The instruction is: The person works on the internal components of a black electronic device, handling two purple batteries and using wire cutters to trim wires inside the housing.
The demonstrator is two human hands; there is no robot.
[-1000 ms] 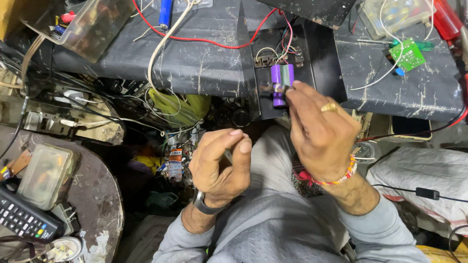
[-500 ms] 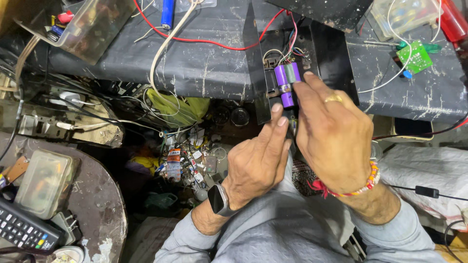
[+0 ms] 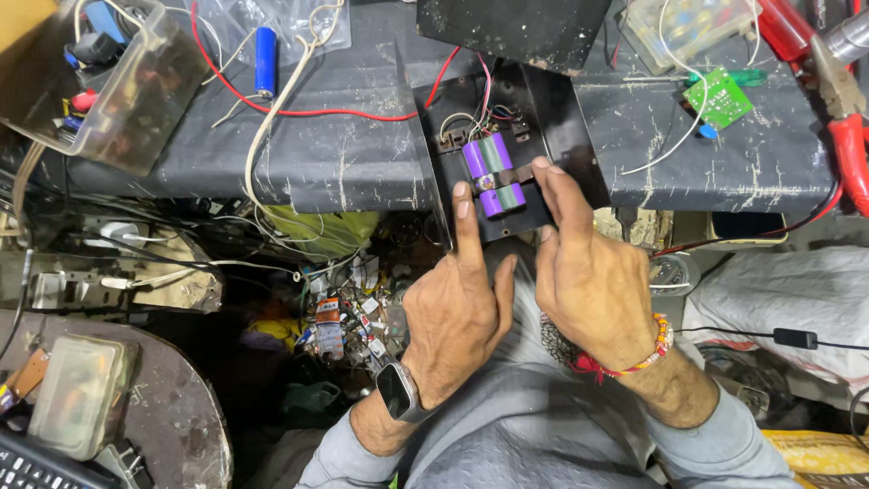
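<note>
A purple battery pack (image 3: pixel 494 173) of two cells, bound by a dark strap, lies inside an open black metal case (image 3: pixel 534 136) at the workbench's near edge. Thin red and white wires run from the pack to the case's far end. My left hand (image 3: pixel 457 312), with a smartwatch on the wrist, has its index finger stretched out, the tip touching the pack's left side. My right hand (image 3: pixel 588 272), wearing a beaded bracelet, rests its fingertips on the pack's right side. Neither hand has a closed grip on anything.
A loose blue cell (image 3: pixel 264 61) and a red wire (image 3: pixel 299 110) lie on the scratched black bench. A clear box of parts (image 3: pixel 109 100) stands far left, a green circuit board (image 3: pixel 718 98) and red pliers (image 3: pixel 846 136) far right. Cluttered cables and scraps fill the floor below.
My left hand has risen from my lap to the case and stretched out its index finger. My right hand has lowered its fingers onto the pack's right side.
</note>
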